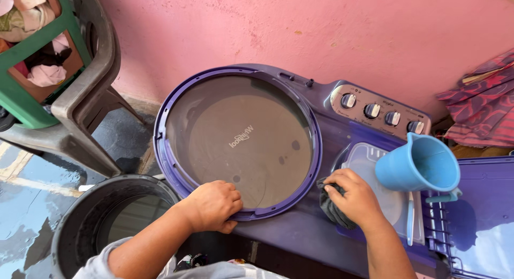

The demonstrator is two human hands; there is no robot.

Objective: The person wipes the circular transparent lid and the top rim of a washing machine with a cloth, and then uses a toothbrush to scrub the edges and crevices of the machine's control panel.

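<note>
Now my left hand [214, 204] curls over the near rim of the round lid [238, 142], gripping it; my right hand [356, 196] clenches a dark cloth [329, 207] just right of that rim on the washer top [321, 225]. Beyond, a blue jug [417, 164] sits toward the right edge.

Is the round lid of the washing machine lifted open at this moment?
No, the round purple-rimmed lid lies flat and closed on the machine, with the left hand resting on its front rim.
</note>
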